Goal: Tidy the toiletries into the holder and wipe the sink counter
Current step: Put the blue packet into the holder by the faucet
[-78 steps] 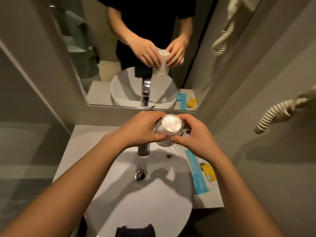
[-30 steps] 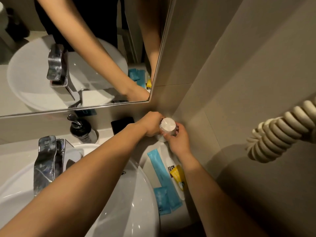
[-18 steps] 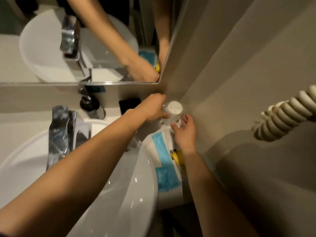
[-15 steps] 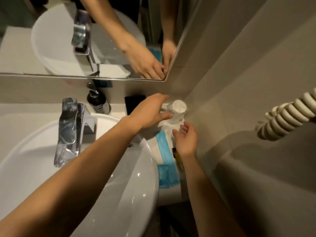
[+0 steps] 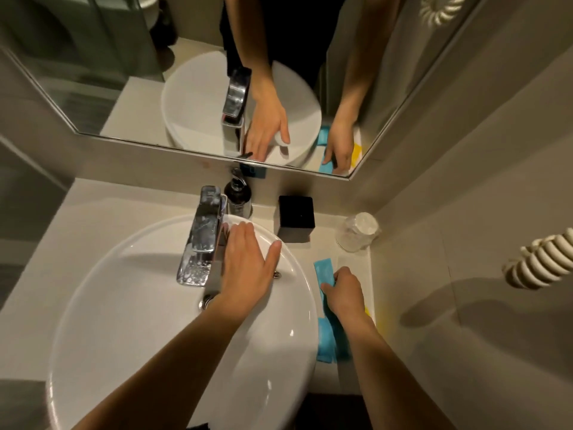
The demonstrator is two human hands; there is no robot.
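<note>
My right hand (image 5: pixel 344 293) is curled down onto a long blue packet (image 5: pixel 324 268) lying on the narrow counter to the right of the sink, thumb and fingers closed on it. A second blue packet (image 5: pixel 325 339) lies nearer to me, and a yellow sachet (image 5: pixel 367 311) peeks out past my wrist. My left hand (image 5: pixel 248 268) hovers flat and open over the back of the white basin (image 5: pixel 139 305), holding nothing. A plastic-wrapped cup (image 5: pixel 356 232) stands in the back right corner. The black square holder (image 5: pixel 296 215) sits against the back wall.
A chrome faucet (image 5: pixel 201 240) juts over the basin, just left of my left hand, with a dark soap pump bottle (image 5: pixel 238 193) behind it. A mirror (image 5: pixel 124 57) covers the back wall. The side wall closes the right, with a coiled cord (image 5: pixel 539 262) hanging there.
Both hands have let go of the wrapped cup, which now stands in the corner. My left hand pulled back over the basin and my right hand dropped onto the blue packet.
</note>
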